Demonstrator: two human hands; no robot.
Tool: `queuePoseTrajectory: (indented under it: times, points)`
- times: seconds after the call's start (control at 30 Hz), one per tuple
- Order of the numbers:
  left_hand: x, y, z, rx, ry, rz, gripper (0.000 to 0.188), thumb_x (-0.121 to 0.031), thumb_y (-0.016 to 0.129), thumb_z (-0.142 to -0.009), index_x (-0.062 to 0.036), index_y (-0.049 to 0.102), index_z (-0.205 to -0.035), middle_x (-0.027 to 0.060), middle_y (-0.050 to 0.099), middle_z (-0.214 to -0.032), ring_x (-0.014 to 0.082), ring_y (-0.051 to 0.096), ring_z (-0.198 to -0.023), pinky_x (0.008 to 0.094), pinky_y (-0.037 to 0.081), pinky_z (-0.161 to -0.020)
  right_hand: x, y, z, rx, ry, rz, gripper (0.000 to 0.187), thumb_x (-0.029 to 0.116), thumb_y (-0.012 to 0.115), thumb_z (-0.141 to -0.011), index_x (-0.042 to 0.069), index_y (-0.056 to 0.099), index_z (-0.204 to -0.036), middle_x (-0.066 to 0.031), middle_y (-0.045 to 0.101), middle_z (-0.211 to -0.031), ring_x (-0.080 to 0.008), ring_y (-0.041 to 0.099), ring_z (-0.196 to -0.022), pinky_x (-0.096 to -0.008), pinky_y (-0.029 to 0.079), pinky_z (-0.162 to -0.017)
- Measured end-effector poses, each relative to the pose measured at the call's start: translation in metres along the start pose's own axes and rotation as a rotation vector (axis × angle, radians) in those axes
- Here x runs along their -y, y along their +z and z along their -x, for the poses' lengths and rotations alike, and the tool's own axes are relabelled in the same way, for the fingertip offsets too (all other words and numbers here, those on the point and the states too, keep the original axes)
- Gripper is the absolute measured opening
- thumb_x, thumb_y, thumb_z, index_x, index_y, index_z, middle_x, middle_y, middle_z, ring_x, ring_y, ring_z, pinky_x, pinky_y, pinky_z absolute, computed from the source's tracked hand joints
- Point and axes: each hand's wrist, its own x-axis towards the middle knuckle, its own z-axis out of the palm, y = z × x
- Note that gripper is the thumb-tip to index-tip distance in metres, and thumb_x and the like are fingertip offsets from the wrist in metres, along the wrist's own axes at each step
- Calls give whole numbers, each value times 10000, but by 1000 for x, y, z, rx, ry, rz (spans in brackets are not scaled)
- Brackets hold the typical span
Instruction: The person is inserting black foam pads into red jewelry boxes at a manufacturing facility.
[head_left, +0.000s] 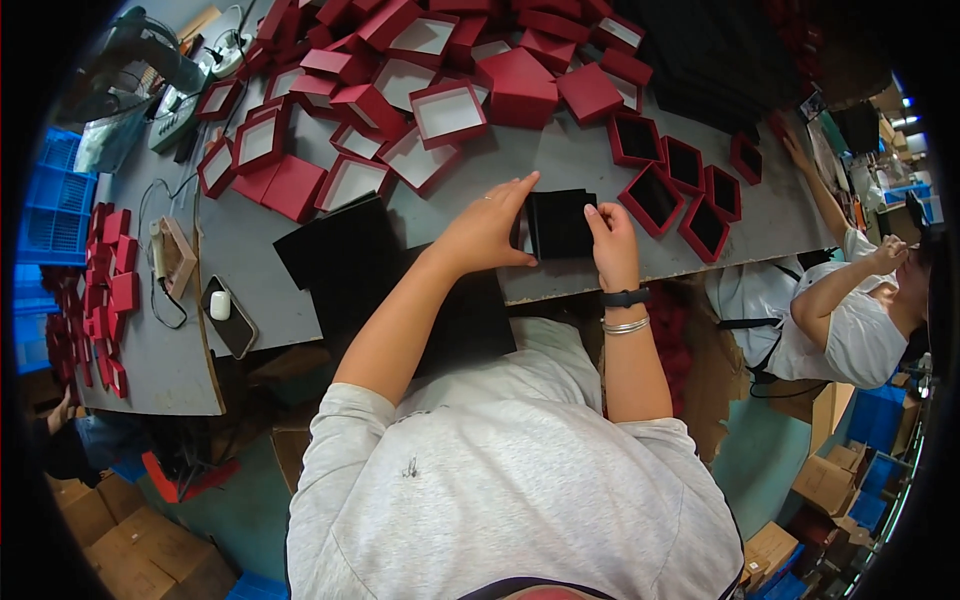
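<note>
Nearest the camera, the lower foreground is filled by a light grey, short-sleeved fabric shirt [520, 470]. Beyond it, a flat, black, roughly square piece [563, 228] is held at the near edge of a grey, smooth-topped table [775, 215], between the two hands. Its side edges are directed away from the wearer, toward the heaped red, square cardboard boxes [525, 90]; because its outline is nearly square, no long axis can be told. By the left hand [488, 225] the left side is spanned, thumb and fingers spread widely apart. The thumb of the right hand [614, 240] is laid on the right edge; its other fingers are mostly hidden, so whether the piece is clamped cannot be told. At left, large black flat sheets [350, 240] are partly covered by the left forearm.
</note>
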Motion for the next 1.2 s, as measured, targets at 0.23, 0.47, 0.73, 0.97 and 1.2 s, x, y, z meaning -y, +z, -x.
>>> queuePoseTrajectory:
  times: [0.23, 0.47, 0.73, 0.97, 1.2]
  points:
    - [-9, 7, 2, -42, -38, -145, 1207, -408, 928, -574, -68, 301, -1548, 186, 561, -1337, 380, 542, -1246, 455, 443, -1056, -5, 40, 11, -280, -151, 168, 242, 217, 630, -996, -14, 558, -996, -112, 599, -933, -243, 568, -817, -371, 484, -749]
    - [-2, 13, 5, -98, -66, -152, 1183, -480, 911, -590, -36, 333, -1523, 187, 543, -1343, 372, 552, -1224, 456, 438, -1059, 21, 33, 19, -137, -108, 257, 247, 229, 577, -1026, -13, 525, -1021, -182, 627, -876, -320, 617, -835, -389, 484, -764]
    - [-7, 11, 7, -95, -11, -239, 953, -454, 868, -687, -32, 482, -1448, 151, 532, -1385, 345, 538, -1253, 431, 444, -1054, -3, -48, -1, 62, -48, -431, 158, 130, 611, -1019, 37, 600, -1147, 39, 616, -972, -44, 578, -896, -208, 475, -796]
    - [-7, 11, 8, -80, -17, -238, 846, -448, 858, -697, -100, 563, -1410, 147, 534, -1382, 340, 563, -1221, 438, 455, -1039, 47, -52, 41, 571, -387, 545, 573, 158, 704, -883, 109, 524, -1425, -78, 589, -1390, -347, 623, -1160, -384, 537, -917]
    - [-10, 10, 5, -58, 12, -225, 667, -430, 853, -696, -260, 667, -1313, 176, 537, -1364, 357, 575, -1200, 447, 470, -1013, 46, -35, 54, 478, -480, 996, 496, 183, 701, -885, 84, 573, -1354, -42, 453, -1525, -310, 699, -870, -415, 575, -754]
